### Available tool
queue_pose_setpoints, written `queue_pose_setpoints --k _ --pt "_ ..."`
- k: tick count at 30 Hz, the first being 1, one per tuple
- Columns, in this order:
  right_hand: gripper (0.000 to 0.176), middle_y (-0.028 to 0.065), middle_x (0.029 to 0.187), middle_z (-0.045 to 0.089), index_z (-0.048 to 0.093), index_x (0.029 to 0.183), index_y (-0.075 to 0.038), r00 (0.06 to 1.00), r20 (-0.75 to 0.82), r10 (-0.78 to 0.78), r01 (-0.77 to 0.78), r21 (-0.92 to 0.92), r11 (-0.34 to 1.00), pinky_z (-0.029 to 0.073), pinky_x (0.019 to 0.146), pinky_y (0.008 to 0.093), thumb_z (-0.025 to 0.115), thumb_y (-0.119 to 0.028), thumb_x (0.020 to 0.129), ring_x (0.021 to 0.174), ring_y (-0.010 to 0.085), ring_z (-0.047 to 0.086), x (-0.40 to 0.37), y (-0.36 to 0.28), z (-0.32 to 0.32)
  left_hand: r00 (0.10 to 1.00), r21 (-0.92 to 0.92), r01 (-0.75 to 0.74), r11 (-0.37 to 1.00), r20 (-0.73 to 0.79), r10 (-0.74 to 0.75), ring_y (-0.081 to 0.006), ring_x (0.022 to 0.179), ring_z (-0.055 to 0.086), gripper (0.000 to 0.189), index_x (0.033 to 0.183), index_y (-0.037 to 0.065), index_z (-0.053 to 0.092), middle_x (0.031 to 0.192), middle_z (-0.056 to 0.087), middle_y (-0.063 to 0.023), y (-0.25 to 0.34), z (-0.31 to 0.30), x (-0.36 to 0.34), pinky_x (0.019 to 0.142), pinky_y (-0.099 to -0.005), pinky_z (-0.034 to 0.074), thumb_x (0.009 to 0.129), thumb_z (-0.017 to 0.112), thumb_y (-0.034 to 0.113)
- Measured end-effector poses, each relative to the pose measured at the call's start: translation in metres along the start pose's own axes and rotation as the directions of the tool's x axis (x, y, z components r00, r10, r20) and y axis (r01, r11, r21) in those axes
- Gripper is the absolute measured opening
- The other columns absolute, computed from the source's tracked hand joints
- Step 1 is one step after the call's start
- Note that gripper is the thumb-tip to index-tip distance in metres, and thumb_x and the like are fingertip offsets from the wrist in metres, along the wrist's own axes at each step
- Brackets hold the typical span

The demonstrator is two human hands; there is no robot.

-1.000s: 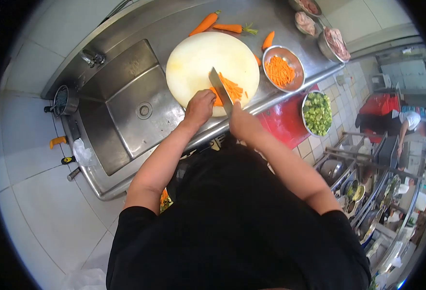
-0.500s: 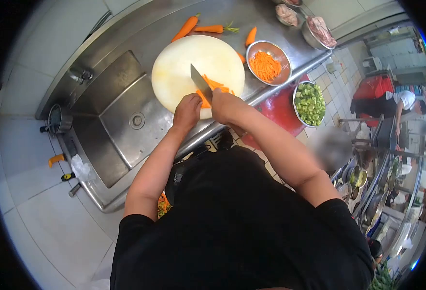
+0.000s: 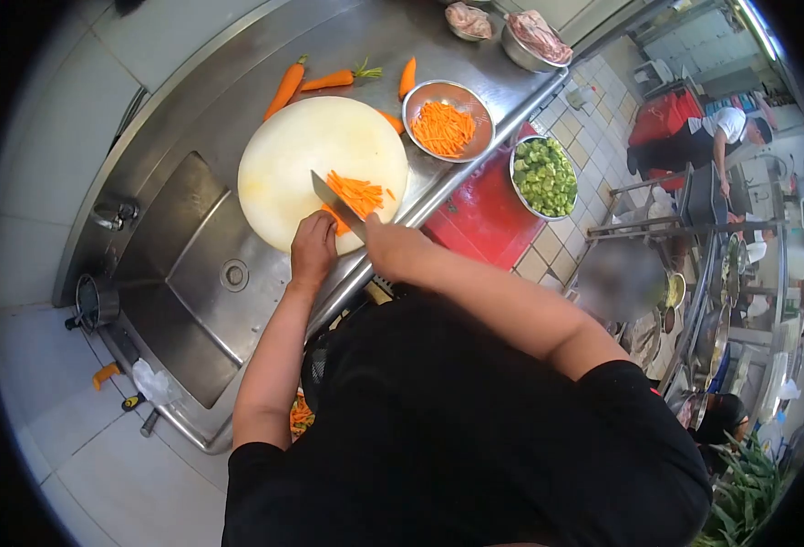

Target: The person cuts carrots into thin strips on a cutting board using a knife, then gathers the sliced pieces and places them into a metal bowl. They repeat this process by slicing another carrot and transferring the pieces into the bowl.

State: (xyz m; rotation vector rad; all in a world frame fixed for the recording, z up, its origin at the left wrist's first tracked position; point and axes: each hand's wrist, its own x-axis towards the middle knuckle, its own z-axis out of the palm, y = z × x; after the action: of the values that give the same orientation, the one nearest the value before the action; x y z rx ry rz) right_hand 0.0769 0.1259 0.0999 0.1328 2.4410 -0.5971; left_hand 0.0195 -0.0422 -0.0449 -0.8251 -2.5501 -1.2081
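My right hand (image 3: 391,248) grips a kitchen knife (image 3: 335,196), its blade slanting across the round white cutting board (image 3: 283,164). To the right of the blade lies a pile of carrot strips (image 3: 356,191). On the blade's other side, my left hand (image 3: 314,246) has its fingers bunched on an orange piece of carrot (image 3: 336,220) close to the board's near edge. The fingertips are partly hidden. Whole carrots (image 3: 285,88) rest behind the board, and a metal bowl (image 3: 484,144) of carrot strips stands to its right.
A sink basin (image 3: 206,314) lies to the left. Bowls of raw meat (image 3: 537,38) stand at the back right. A bowl of chopped green vegetables (image 3: 545,178) sits by a red surface (image 3: 475,219). Another person (image 3: 726,126) is at far right, near shelving.
The view has shifted, so the board appears farther left and lower. More carrot strips show beside the knife, which stays in my right hand. My left hand remains at the carrot piece.
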Motion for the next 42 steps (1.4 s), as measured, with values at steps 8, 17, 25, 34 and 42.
queue_pose_setpoints --k 8,17,25,34,42 --pt "0.036 0.0293 0.102 0.07 0.048 0.121 0.005 0.999 -0.041 -0.031 0.025 -0.153 0.988 0.055 0.087 0.0477 0.057 -0.009 0.089 0.101 0.0407 0.07 0.036 -0.017 -0.017 0.999 -0.069 0.046 0.997 0.022 -0.045 -0.034 0.099 0.065 0.013 0.098 0.003 0.068 0.105 0.069 -0.0142 -0.001 -0.004 0.001 0.089 -0.0413 0.053 0.086 0.069 0.005" --pt "0.034 0.0312 0.101 0.07 0.048 0.119 0.009 0.998 0.055 -0.001 0.012 -0.198 0.98 0.055 0.086 0.0487 0.055 -0.007 0.09 0.098 0.0413 0.071 0.018 -0.022 -0.02 0.989 -0.063 0.142 0.988 -0.02 -0.143 -0.0311 0.098 0.064 0.011 0.097 0.002 0.069 0.1 0.067 -0.0118 -0.008 -0.015 0.0 0.087 -0.039 0.053 0.087 0.068 0.007" --pt "0.023 0.0341 0.096 0.068 0.044 0.112 0.006 0.997 -0.07 -0.015 0.006 -0.14 0.99 0.055 0.086 0.0518 0.047 -0.008 0.094 0.096 0.0456 0.069 0.023 0.001 0.016 0.992 -0.055 0.124 0.991 -0.023 -0.126 -0.031 0.093 0.065 0.008 0.093 0.004 0.07 0.094 0.067 -0.0094 -0.005 -0.01 -0.001 0.084 -0.0396 0.053 0.087 0.068 0.01" --pt "0.023 0.0346 0.099 0.068 0.046 0.113 0.005 0.999 -0.035 0.021 -0.024 -0.093 0.995 0.053 0.088 0.0536 0.048 -0.009 0.094 0.099 0.0462 0.069 -0.003 0.001 0.018 0.982 -0.029 0.186 0.982 0.03 -0.185 -0.0319 0.097 0.066 0.011 0.096 0.003 0.068 0.101 0.071 -0.0121 -0.005 -0.01 -0.001 0.086 -0.0405 0.053 0.088 0.069 0.01" --pt "0.025 0.035 0.104 0.067 0.046 0.114 0.006 0.998 0.054 0.015 -0.01 -0.093 0.996 0.054 0.088 0.0514 0.047 -0.006 0.093 0.102 0.0466 0.067 0.006 -0.023 -0.019 0.978 0.008 0.2 0.98 0.065 -0.2 -0.0338 0.097 0.065 0.013 0.099 0.003 0.068 0.101 0.07 -0.0133 -0.008 -0.009 0.003 0.086 -0.0421 0.053 0.089 0.068 0.012"
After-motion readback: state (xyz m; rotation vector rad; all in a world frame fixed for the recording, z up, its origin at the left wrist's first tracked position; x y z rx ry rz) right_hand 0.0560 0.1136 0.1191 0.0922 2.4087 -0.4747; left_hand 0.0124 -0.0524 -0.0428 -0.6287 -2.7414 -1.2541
